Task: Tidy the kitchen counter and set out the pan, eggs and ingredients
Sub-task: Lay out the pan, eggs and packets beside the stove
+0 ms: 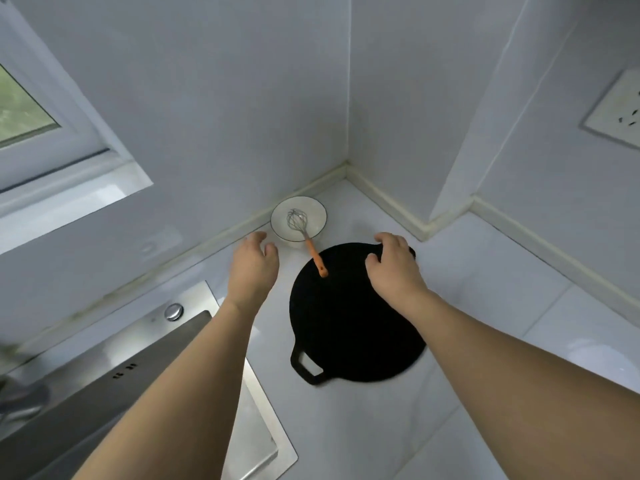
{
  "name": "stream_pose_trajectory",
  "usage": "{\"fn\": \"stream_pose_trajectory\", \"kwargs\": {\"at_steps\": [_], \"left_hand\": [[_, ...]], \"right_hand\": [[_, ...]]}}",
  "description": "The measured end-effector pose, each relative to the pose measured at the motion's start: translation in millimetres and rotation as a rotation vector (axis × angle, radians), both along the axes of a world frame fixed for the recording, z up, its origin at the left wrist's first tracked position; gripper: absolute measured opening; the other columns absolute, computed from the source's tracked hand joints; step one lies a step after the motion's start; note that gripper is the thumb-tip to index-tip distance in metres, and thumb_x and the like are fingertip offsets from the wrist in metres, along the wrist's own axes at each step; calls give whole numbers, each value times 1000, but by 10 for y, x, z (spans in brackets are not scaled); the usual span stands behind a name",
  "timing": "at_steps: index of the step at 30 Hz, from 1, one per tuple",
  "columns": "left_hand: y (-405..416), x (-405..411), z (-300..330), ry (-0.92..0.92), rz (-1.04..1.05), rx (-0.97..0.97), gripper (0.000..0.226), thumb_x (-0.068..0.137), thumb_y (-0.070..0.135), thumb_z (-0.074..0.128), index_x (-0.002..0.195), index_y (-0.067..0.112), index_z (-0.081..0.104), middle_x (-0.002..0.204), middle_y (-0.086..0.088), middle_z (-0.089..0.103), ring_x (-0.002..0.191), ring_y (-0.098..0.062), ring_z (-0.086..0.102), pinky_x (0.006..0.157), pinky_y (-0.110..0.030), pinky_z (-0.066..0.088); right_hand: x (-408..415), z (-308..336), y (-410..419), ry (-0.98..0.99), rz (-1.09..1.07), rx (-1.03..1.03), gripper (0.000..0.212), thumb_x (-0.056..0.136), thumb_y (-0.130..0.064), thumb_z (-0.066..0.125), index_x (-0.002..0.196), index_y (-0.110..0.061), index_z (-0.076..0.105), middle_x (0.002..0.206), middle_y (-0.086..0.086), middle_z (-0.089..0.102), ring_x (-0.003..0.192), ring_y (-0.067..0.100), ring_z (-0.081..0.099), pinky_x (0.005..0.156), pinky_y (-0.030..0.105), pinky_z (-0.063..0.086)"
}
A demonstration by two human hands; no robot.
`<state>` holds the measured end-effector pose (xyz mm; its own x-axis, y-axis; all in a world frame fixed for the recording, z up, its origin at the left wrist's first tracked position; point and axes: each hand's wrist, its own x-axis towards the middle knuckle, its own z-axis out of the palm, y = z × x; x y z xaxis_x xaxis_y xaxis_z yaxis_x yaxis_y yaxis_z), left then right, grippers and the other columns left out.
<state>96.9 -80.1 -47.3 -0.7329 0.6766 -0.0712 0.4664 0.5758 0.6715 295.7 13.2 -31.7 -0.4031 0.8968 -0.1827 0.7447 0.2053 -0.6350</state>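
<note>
Flat round black pan (353, 327) sits mid-counter, right hand (394, 263) curling over its 1 o'clock rim, left hand (254, 263) loose and empty beside the white bowl (298, 218) at 11 o'clock: grip both pan handles, avoid the orange-handled whisk (308, 237).

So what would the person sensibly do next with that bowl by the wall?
Probably close the left hand round the white bowl and steady it: the whisk leans out, its orange handle over the black pan, whose far rim the right hand covers.
</note>
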Motion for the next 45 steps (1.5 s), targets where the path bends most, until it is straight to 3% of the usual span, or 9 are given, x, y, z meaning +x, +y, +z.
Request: {"fn": "stream_pose_trajectory", "kwargs": {"at_steps": [6,11,17,22,29,33,37,40,45], "left_hand": [[385,-400,-358,-309,121,69,40,99,20,43,137,12,51,133,-2,56,109,-20,58,80,-20,38],[720,-659,-663,-486,211,121,25,95,21,41,71,21,46,73,-7,45,72,-18,47,64,-32,38],[918,-750,-814,-621,224,160,25,97,20,38,78,10,52,64,-4,48,62,-24,51,67,-36,45],[974,-729,-881,-606,241,143,25,95,17,36,78,8,52,63,-5,47,60,-25,53,74,-49,55],[1007,-662,-796,-551,319,49,20,92,9,33,79,8,49,70,-13,51,75,-35,66,58,-29,36],[966,-659,-642,-574,309,48,26,92,4,33,82,6,57,69,-13,60,79,-37,69,69,-41,55],[924,-575,-448,-555,291,58,33,92,2,33,68,21,46,66,-13,57,81,-41,69,80,-50,56],[887,-473,-306,-523,257,57,32,93,4,32,70,21,47,69,-15,59,80,-40,70,77,-46,56],[788,-47,-58,-485,144,25,30,90,4,33,94,4,63,85,-20,67,76,-37,70,57,-31,52]], "right_hand": [[-746,-309,439,77,-18,-254,45,100,-21,37,145,-14,32,146,8,40,124,22,47,86,24,36],[-1242,-544,814,91,-75,-329,50,100,-19,37,148,-11,26,149,11,34,131,26,40,100,31,35],[-1571,-720,1055,161,-180,-445,48,100,-17,36,147,-8,28,148,10,38,132,26,39,103,30,32],[-1682,-821,1006,298,-252,-557,28,91,-12,38,108,-8,60,98,7,60,85,23,54,65,25,40],[-1695,-690,921,376,-349,-634,21,91,-7,36,85,-9,55,89,9,57,86,24,53,79,34,44],[-1607,-572,858,403,-339,-632,22,94,-10,40,76,-17,50,84,4,51,90,21,49,93,42,47],[-1442,-401,754,496,-382,-627,11,93,-13,43,96,-15,53,78,0,47,92,22,49,98,51,47],[-1291,-315,690,537,-423,-652,33,92,-12,45,120,1,57,84,4,52,83,22,53,98,52,46],[-787,-104,515,504,-501,-700,28,96,-6,41,114,6,58,95,16,59,100,31,58,99,51,46]]}}
